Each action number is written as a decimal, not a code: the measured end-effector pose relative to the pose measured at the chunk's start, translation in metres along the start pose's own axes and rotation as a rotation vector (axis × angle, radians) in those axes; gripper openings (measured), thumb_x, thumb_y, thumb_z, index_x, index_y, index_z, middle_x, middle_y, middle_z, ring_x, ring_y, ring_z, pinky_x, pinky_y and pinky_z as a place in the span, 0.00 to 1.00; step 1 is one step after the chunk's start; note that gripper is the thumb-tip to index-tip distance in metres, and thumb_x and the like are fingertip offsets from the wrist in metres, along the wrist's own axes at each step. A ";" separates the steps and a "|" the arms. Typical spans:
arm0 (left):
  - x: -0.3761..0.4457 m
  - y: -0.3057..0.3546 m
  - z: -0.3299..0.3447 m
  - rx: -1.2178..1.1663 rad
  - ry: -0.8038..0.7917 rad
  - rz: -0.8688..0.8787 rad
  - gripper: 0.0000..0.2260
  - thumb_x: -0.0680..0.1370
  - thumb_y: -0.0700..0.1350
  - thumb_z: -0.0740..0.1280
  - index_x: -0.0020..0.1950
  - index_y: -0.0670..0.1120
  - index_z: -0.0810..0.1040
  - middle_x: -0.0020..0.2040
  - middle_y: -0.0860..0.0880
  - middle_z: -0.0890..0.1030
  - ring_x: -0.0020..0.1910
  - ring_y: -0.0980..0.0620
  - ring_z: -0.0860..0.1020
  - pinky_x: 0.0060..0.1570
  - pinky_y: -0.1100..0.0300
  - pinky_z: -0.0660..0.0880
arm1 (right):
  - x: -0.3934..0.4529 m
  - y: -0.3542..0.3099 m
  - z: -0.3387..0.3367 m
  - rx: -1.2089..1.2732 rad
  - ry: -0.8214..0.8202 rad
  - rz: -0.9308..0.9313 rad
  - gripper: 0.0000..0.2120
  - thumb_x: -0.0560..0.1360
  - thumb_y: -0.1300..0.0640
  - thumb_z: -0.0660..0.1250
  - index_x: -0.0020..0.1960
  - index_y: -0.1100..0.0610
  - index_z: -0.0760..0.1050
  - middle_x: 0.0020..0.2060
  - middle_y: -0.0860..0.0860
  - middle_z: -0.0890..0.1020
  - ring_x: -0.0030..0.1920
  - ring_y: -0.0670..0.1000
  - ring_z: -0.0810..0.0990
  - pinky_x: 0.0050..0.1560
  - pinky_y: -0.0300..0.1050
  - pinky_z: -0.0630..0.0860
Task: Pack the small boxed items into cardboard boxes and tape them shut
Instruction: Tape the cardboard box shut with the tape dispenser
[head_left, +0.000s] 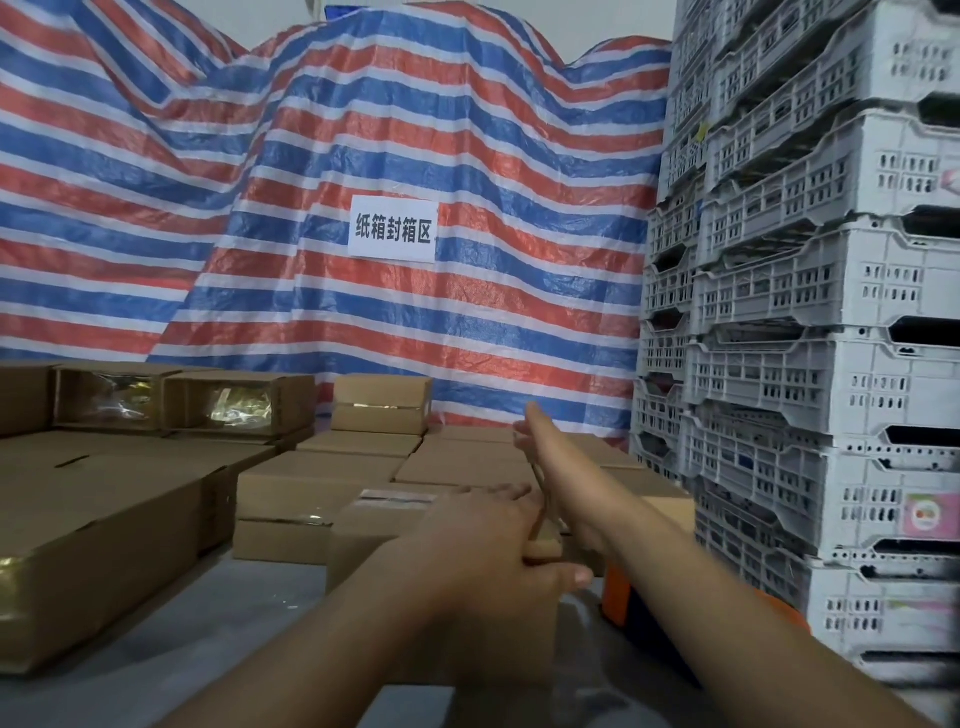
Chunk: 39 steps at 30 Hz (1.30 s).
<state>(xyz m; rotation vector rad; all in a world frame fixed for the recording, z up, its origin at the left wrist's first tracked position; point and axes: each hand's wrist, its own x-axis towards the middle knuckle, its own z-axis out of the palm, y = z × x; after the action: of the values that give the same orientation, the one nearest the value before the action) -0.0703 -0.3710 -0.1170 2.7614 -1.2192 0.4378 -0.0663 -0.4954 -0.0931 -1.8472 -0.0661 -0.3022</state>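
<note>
A small cardboard box (374, 525) sits on the grey table in front of me, with clear tape across its top. My left hand (488, 540) rests on the box's right end, fingers laid flat over the top and thumb stretched toward the right. My right hand (530, 434) is raised beyond the box and seen edge-on, with its fingers partly hidden. A thin brownish tape strip (540, 493) runs from that hand down to the box. Just right of the box lies an orange tape dispenser (618, 597), half hidden under my right forearm.
Sealed cardboard boxes (332, 483) cover the table behind, with larger cartons (104, 525) on the left. Stacked grey plastic crates (810, 364) form a wall on the right. A striped tarp (363, 156) with a white sign (392, 228) hangs behind.
</note>
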 end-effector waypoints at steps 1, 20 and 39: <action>-0.001 0.000 0.000 -0.012 0.012 0.008 0.37 0.74 0.72 0.58 0.77 0.52 0.60 0.73 0.50 0.69 0.67 0.51 0.71 0.66 0.49 0.69 | 0.000 0.009 0.004 0.067 0.005 0.011 0.31 0.81 0.33 0.47 0.77 0.48 0.63 0.70 0.46 0.72 0.62 0.42 0.74 0.65 0.43 0.65; -0.063 -0.067 -0.013 -0.681 0.672 -0.229 0.19 0.70 0.72 0.52 0.59 0.71 0.67 0.56 0.74 0.69 0.58 0.71 0.71 0.51 0.68 0.70 | -0.042 0.064 -0.001 -0.077 0.218 -0.057 0.27 0.83 0.39 0.44 0.78 0.47 0.62 0.73 0.43 0.67 0.72 0.44 0.64 0.75 0.44 0.57; -0.081 -0.078 0.028 -0.788 0.526 -0.392 0.22 0.80 0.59 0.59 0.74 0.57 0.67 0.73 0.57 0.69 0.69 0.61 0.65 0.68 0.59 0.63 | -0.077 0.079 -0.011 -0.384 -0.024 -0.288 0.40 0.80 0.72 0.55 0.76 0.33 0.51 0.76 0.30 0.55 0.72 0.24 0.51 0.72 0.26 0.48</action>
<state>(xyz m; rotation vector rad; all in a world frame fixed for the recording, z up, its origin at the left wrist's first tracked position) -0.0589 -0.2661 -0.1654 1.9509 -0.5317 0.4664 -0.1272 -0.5210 -0.1822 -2.2243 -0.3103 -0.5215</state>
